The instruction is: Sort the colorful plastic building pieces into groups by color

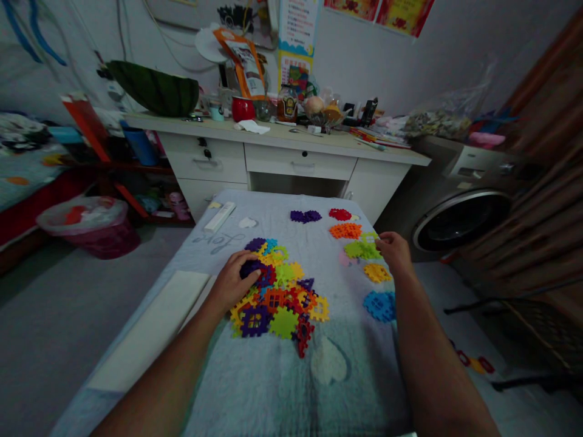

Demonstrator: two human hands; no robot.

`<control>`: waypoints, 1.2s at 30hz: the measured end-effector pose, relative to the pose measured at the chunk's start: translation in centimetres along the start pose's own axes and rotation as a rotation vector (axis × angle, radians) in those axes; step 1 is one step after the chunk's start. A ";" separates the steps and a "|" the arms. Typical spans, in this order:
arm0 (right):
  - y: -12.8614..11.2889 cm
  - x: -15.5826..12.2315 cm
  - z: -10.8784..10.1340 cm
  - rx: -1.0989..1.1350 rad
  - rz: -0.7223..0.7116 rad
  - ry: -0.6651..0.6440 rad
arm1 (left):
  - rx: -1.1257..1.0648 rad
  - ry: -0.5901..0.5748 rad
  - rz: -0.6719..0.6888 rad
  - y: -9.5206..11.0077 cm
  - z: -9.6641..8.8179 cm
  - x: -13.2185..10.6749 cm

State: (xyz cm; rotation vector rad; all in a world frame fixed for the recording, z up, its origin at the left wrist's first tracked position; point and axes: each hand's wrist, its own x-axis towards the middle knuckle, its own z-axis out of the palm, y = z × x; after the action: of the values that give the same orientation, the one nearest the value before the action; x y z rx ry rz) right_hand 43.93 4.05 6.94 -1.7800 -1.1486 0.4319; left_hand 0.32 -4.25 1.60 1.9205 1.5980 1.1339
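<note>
A mixed heap of interlocking plastic building pieces (285,323) in several colours lies on the cloth-covered table. My left hand (234,282) is at the heap's left side, thumb and fingers closed around a purple building piece (250,267). Over the table's right edge, my right hand (395,250) pinches a lime green building piece (368,238) just above a green pile (358,250). Near it, sorted by colour, are a yellow pile (377,272), a blue pile (379,305), an orange pile (345,230), a red pile (339,214) and a purple pile (305,216).
A long white board (150,331) lies along the table's left side, with a small white strip (220,216) farther back. Behind stands a cluttered white desk (300,159) bearing a cut watermelon (155,89). A washing machine (437,194) is at right, a pink bin (98,230) at left.
</note>
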 end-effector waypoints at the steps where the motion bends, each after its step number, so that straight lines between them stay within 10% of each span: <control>1: 0.3 0.2 -0.1 0.010 0.035 -0.007 | 0.001 0.000 -0.002 0.1 0.0 0.0; 14: 2.7 1.0 -0.6 -0.316 -0.034 -0.038 | 0.015 0.013 -0.001 0.5 -0.2 0.1; 22: -1.2 -1.5 -0.8 -0.388 -0.217 -0.078 | 0.002 0.005 0.010 0.3 -0.1 0.1; 30: -6.6 -11.0 4.1 -0.119 -0.582 -0.800 | -0.005 0.013 0.003 0.6 -0.2 -0.1; 36: -6.9 -13.2 5.5 -0.105 -0.712 -1.016 | -0.002 0.047 -0.012 0.6 -0.2 -0.1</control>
State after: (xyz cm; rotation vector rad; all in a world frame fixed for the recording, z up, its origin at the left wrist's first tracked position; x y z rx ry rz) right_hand 29.94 -3.47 7.67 -1.0530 -2.4156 0.8716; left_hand 0.54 -4.49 2.09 1.8937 1.6299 1.1833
